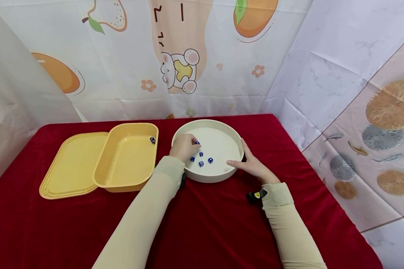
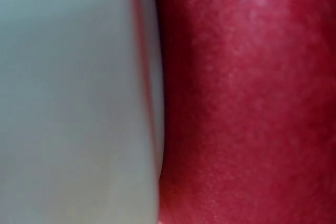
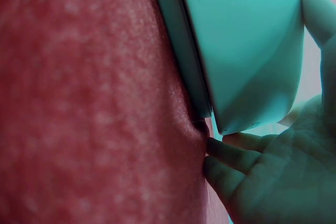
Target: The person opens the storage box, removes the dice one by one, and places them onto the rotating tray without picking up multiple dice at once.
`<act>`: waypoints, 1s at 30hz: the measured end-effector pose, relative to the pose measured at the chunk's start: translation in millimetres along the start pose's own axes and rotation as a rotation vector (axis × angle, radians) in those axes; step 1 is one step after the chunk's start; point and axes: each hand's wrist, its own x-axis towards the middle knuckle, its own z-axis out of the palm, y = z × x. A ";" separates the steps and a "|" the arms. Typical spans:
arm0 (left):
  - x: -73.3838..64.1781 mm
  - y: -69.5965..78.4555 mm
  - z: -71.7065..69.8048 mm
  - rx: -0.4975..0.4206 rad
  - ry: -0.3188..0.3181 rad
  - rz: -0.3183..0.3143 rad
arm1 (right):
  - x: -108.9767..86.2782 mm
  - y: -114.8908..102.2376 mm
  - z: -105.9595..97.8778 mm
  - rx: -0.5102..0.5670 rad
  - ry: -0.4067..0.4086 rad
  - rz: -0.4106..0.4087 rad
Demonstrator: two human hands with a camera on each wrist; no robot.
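Note:
A round cream tray (image 1: pixel 208 178) stands on the red cloth with several blue dice on its floor, one die (image 1: pixel 210 160) toward the near side. My left hand (image 1: pixel 183 147) reaches over the tray's left rim, its thumb and fingertips pinching a blue die (image 1: pixel 197 142). At the right side of the tray, my right hand (image 1: pixel 254 164) grips the rim, thumb over the inside and fingers against the outer wall. In the right wrist view, curled fingers (image 3: pixel 231 156) lie low by the tray wall (image 3: pixel 252 51). Only the tray's side and cloth fill the left wrist view.
Left of the tray is a yellow rectangular box (image 1: pixel 126 164) with blue dice (image 1: pixel 153 140) at its right wall. Its matching yellow lid (image 1: pixel 72 164) lies partly under it, farther left. A printed curtain (image 1: pixel 121 89) hangs behind the table.

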 end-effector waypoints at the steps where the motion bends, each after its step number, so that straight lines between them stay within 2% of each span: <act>1: -0.4 0.4 -0.1 0.005 0.001 -0.001 | 0.0 -0.1 -0.1 0.000 0.000 0.001; 6: -0.8 0.8 -1.5 0.012 0.007 0.001 | 0.1 -0.3 0.1 -0.003 0.000 0.002; 14: -3.0 2.3 -13.6 -0.200 -0.010 -0.026 | 1.2 1.3 1.4 0.001 -0.003 -0.009; 19: -2.4 6.2 -27.1 -0.264 0.026 -0.005 | 0.6 1.6 0.2 -0.008 -0.001 -0.002; 24: -6.0 11.4 -46.1 -0.342 0.029 0.001 | -0.2 1.4 -0.7 -0.010 -0.004 0.003; 30: -7.4 9.3 -67.3 -0.344 0.033 -0.010 | -0.1 1.8 -1.2 -0.017 0.001 0.004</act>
